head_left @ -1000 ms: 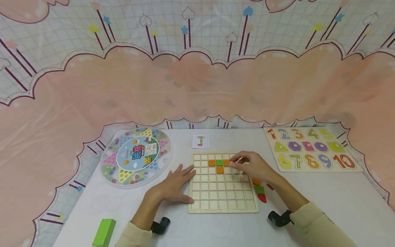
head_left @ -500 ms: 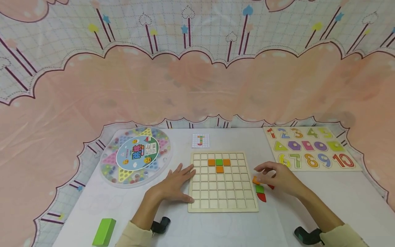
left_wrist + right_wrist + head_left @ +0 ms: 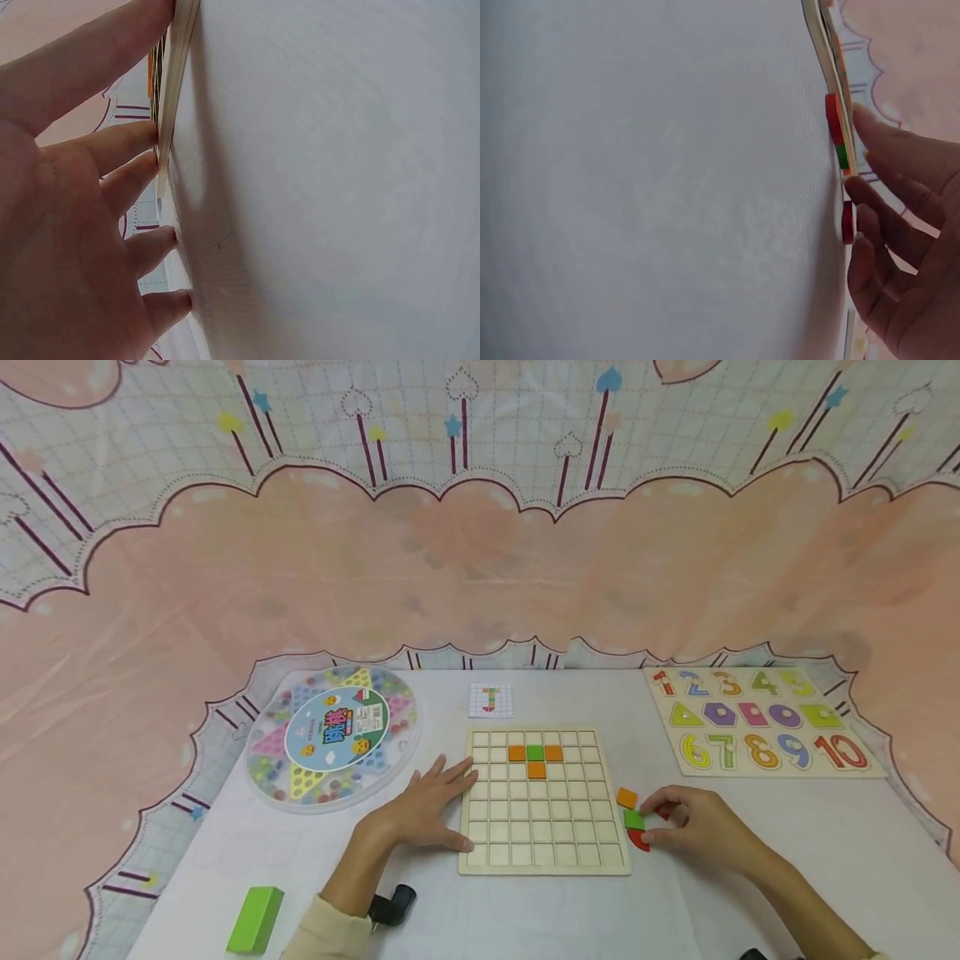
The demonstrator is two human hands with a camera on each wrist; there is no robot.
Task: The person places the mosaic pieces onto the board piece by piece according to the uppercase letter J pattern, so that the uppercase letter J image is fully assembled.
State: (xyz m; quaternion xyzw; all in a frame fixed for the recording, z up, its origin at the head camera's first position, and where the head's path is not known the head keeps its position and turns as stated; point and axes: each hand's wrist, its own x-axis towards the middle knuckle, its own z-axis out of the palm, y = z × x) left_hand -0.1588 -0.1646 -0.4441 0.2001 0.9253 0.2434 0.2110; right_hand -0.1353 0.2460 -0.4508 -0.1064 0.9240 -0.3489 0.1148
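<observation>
A wooden grid board (image 3: pixel 495 858) lies flat on the white table, with orange square tiles (image 3: pixel 537 770) and a green square tile (image 3: pixel 535 752) in its upper cells. My left hand (image 3: pixel 420 814) spreads its fingers along the board's left edge, fingertips and thumb touching it. Off the right edge sit a loose orange block (image 3: pixel 627 797), a green block (image 3: pixel 633 819) and a red quarter-round block (image 3: pixel 637 839). Right beside these, my right hand (image 3: pixel 701 827) has thumb and forefinger parted around the green block's right side; no grip shows. Another red piece (image 3: pixel 847 222) lies under its fingers.
A small pattern card (image 3: pixel 491 701) lies behind the board. The round marble checkers set (image 3: pixel 262 777) is at the left, a number-and-shape puzzle board (image 3: pixel 772 765) at the right. Near the front left lies a green rectangular block (image 3: pixel 255 920).
My right hand has left the orange tile on the board and moved right and towards me, passing the loose orange block to reach the green and red ones. The left hand stays put.
</observation>
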